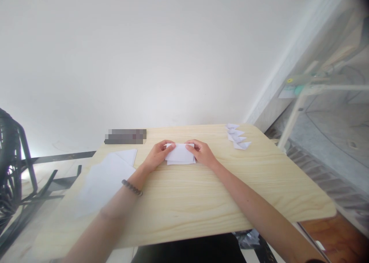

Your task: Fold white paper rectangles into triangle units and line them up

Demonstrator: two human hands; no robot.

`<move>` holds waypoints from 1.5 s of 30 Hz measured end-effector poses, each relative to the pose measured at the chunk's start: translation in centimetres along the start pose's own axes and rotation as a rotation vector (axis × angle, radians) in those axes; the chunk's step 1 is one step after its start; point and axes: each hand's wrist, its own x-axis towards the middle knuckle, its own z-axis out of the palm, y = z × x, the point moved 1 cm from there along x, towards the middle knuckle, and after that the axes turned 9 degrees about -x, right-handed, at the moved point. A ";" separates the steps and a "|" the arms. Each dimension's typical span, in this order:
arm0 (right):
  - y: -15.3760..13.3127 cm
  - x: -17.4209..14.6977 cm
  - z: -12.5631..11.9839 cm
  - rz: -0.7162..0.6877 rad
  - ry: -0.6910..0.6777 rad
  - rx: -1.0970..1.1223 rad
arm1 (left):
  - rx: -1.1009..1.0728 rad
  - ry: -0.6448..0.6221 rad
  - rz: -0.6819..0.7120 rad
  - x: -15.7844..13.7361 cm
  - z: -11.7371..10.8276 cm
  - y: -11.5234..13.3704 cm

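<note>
A folded white sheet of paper [180, 153] is held at the middle of the wooden table [184, 201]. My left hand [158, 155] grips its left edge, thumb on top and fingers curled behind. On the opposite edge, my right hand [201, 152] pinches the paper in the same way. The fold leaves one layer lying over another, with the lower one showing along the near side. A dark beaded bracelet [132, 187] circles my left wrist.
Loose white sheets [103, 182] lie spread on the table's left side. Several folded paper shapes [236, 137] stand in a row at the back right. A dark, pixelated object [125, 136] sits at the back left. Behind the table rises a white wall [173, 55].
</note>
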 end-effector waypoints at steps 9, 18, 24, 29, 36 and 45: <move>0.0 -0.1 -0.1 0.018 -0.039 0.049 | -0.041 -0.013 0.001 0.1 -0.1 -0.5; 0.1 -0.1 0.0 0.072 -0.088 0.099 | -0.042 -0.010 0.012 0.3 -0.3 -0.8; 0.1 -0.2 0.0 0.068 -0.095 0.103 | -0.050 -0.016 0.011 0.3 -0.3 -0.8; 0.1 -0.1 -0.1 0.076 -0.108 0.113 | -0.051 -0.010 0.013 0.4 -0.4 -0.9; -0.1 -0.3 -0.1 0.095 -0.142 0.178 | -0.050 -0.010 0.012 0.3 -0.3 -0.7; -0.2 -0.3 -0.1 0.096 -0.147 0.195 | -0.040 0.067 -0.008 0.1 0.1 -0.4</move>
